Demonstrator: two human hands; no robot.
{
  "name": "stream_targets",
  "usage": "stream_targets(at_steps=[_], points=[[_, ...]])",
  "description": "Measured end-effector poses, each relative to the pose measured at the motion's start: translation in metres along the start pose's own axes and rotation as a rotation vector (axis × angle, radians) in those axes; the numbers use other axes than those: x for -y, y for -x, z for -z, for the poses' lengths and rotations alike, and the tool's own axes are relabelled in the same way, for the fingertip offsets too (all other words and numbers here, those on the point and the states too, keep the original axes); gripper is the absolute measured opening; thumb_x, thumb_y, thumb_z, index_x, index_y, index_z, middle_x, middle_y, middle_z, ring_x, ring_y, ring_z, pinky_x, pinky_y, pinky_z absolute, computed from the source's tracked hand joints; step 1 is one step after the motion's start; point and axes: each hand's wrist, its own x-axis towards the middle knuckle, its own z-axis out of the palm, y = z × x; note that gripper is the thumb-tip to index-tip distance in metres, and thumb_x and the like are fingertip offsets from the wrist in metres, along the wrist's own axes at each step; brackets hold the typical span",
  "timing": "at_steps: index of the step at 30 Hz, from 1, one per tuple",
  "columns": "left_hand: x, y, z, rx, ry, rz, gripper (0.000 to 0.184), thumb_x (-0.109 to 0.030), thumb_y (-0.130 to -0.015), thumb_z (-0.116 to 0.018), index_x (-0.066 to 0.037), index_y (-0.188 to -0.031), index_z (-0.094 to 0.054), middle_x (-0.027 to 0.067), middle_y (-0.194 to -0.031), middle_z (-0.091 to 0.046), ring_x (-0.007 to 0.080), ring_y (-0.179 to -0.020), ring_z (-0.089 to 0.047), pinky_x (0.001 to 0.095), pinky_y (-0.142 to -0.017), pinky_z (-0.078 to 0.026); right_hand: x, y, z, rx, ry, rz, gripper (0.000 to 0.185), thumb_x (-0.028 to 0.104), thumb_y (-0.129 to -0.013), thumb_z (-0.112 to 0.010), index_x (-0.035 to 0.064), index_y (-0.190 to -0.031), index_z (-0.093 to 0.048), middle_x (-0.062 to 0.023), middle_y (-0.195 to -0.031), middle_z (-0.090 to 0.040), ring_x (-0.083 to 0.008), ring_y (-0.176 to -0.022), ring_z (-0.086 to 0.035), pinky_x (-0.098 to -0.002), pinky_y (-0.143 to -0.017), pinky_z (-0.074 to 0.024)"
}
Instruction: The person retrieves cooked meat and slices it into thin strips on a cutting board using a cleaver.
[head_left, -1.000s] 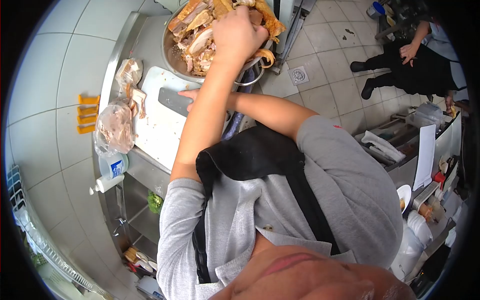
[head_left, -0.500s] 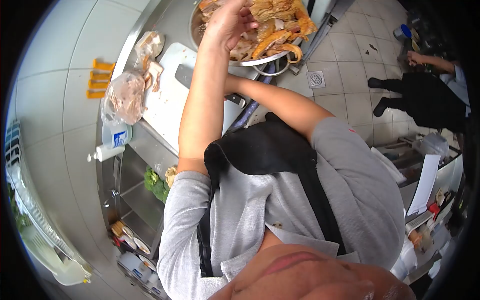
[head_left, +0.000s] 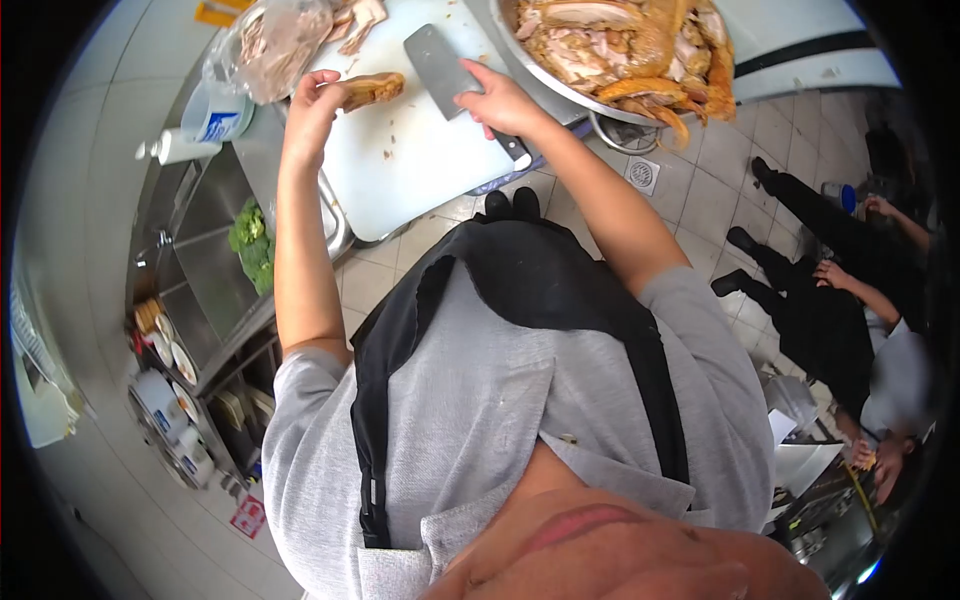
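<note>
My left hand [head_left: 318, 105] pinches a piece of cooked meat with golden-brown skin [head_left: 373, 90] above the left part of the white cutting board [head_left: 400, 185]. A cleaver [head_left: 432, 68] lies slantwise on the board, its black handle toward the near right edge. Over the cleaver is my right hand [head_left: 505, 103], fingers apart and index finger stretched out; whether it touches the blade I cannot tell. Beyond it stands a large metal bowl [head_left: 560, 88] heaped with golden-skinned meat [head_left: 640, 50]. Pale meat strips [head_left: 358, 22] rest at the board's far left, beside a clear plastic bag of meat [head_left: 272, 45].
To the left are a plastic tub [head_left: 232, 115], a white bottle [head_left: 185, 148] and a steel sink [head_left: 205, 235] with broccoli [head_left: 252, 245] by it. Two other people in dark clothes are at the right, one with a hand [head_left: 832, 275] showing. A floor drain [head_left: 642, 176] lies near the bowl.
My left hand has come from the bowl to the board's left side with a piece of meat. My right hand, hidden before, now shows over the cleaver. The view has shifted.
</note>
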Motion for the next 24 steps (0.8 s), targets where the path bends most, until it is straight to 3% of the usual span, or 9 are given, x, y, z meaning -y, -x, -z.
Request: stream_targets(at_steps=[2, 3, 4, 6, 10, 12, 16, 19, 24], points=[[0.049, -0.011, 0.004, -0.037, -0.098, -0.177, 0.043, -0.026, -0.084, -0.076, -0.004, -0.118, -0.061, 0.0025, -0.096, -0.068, 0.0135, -0.083, -0.061, 0.0293, -0.078, -0.051, 0.001, 0.0, -0.002, -0.024, 0.025, -0.011, 0.078, 0.019, -0.095, -0.066, 0.0064, -0.163, -0.03, -0.0063, -0.069, -0.059, -0.0143, -0.045, -0.054, -0.0327, -0.045, -0.0487], [0.042, -0.003, 0.001, -0.055, -0.387, -0.233, 0.049, -0.026, -0.081, -0.079, -0.001, -0.119, -0.061, 0.0079, -0.101, -0.071, 0.0172, -0.085, -0.065, 0.0327, -0.08, -0.054, 0.001, -0.002, -0.003, -0.012, 0.034, -0.017, 0.078, 0.019, -0.095, -0.066, 0.0064, -0.163, -0.03, -0.0063, -0.069, -0.059, -0.0143, -0.045, -0.054, -0.0327, -0.045, -0.0487], [0.024, 0.011, -0.01, -0.108, -0.483, -0.153, 0.052, -0.026, -0.079, -0.081, -0.003, -0.122, -0.062, 0.0103, -0.109, -0.072, 0.0184, -0.092, -0.067, 0.0327, -0.082, -0.054, 0.003, -0.005, -0.001, -0.02, 0.024, -0.013, 0.077, 0.018, -0.095, -0.066, 0.0065, -0.163, -0.031, -0.0059, -0.069, -0.058, -0.0142, -0.045, -0.054, -0.0324, -0.045, -0.0483], [0.032, 0.016, -0.018, -0.192, -0.369, -0.324, 0.055, -0.027, -0.08, -0.083, -0.004, -0.125, -0.063, 0.0101, -0.116, -0.073, 0.0194, -0.102, -0.068, 0.035, -0.087, -0.054, 0.002, 0.0, -0.004, -0.036, -0.002, -0.026, 0.075, 0.018, -0.096, -0.066, 0.0067, -0.162, -0.033, -0.0052, -0.069, -0.057, -0.0139, -0.045, -0.054, -0.0319, -0.044, -0.0476], [0.053, 0.025, -0.038, -0.203, -0.087, -0.308, 0.059, -0.036, -0.081, -0.088, -0.004, -0.125, -0.066, 0.0092, -0.117, -0.072, 0.0202, -0.107, -0.066, 0.0373, -0.095, -0.052, 0.009, 0.001, -0.005, -0.005, 0.005, -0.045, 0.072, 0.013, -0.098, -0.064, 0.0041, -0.162, -0.032, -0.0027, -0.07, -0.056, -0.013, -0.046, -0.052, -0.0293, -0.047, -0.045], [0.062, 0.028, -0.048, -0.227, -0.159, -0.263, 0.057, -0.035, -0.08, -0.089, -0.004, -0.123, -0.069, 0.009, -0.116, -0.072, 0.0215, -0.106, -0.066, 0.0369, -0.095, -0.052, 0.012, 0.001, -0.005, -0.001, 0.02, -0.054, 0.072, 0.013, -0.098, -0.064, 0.0041, -0.162, -0.033, -0.0026, -0.07, -0.056, -0.013, -0.047, -0.052, -0.0289, -0.048, -0.045], [0.047, 0.033, -0.047, -0.296, -0.413, -0.5, 0.051, -0.035, -0.08, -0.085, -0.005, -0.119, -0.072, 0.0136, -0.116, -0.072, 0.0316, -0.108, -0.067, 0.0415, -0.096, -0.053, 0.011, 0.002, -0.005, 0.016, 0.013, -0.067, 0.072, 0.012, -0.097, -0.063, 0.0041, -0.162, -0.033, -0.0023, -0.071, -0.058, -0.013, -0.047, -0.052, -0.0277, -0.05, -0.0454], [0.048, 0.032, -0.043, -0.23, -0.382, -0.517, 0.048, -0.034, -0.081, -0.082, -0.005, -0.118, -0.072, 0.0143, -0.115, -0.072, 0.0338, -0.11, -0.066, 0.0437, -0.096, -0.052, 0.015, 0.003, -0.006, -0.014, -0.012, -0.103, 0.072, 0.01, -0.096, -0.062, 0.0058, -0.162, -0.033, -0.0022, -0.072, -0.058, -0.0128, -0.047, -0.052, -0.0283, -0.05, -0.0457], [0.054, 0.028, -0.043, -0.241, -0.405, -0.588, 0.044, -0.031, -0.08, -0.08, -0.006, -0.115, -0.071, 0.0126, -0.11, -0.073, 0.0297, -0.104, -0.068, 0.0423, -0.089, -0.054, 0.038, 0.024, -0.015, -0.018, 0.128, -0.168, 0.073, 0.01, -0.095, -0.061, 0.0101, -0.163, -0.034, -0.0027, -0.072, -0.058, -0.0123, -0.051, -0.053, -0.0287, -0.053, -0.0478]])
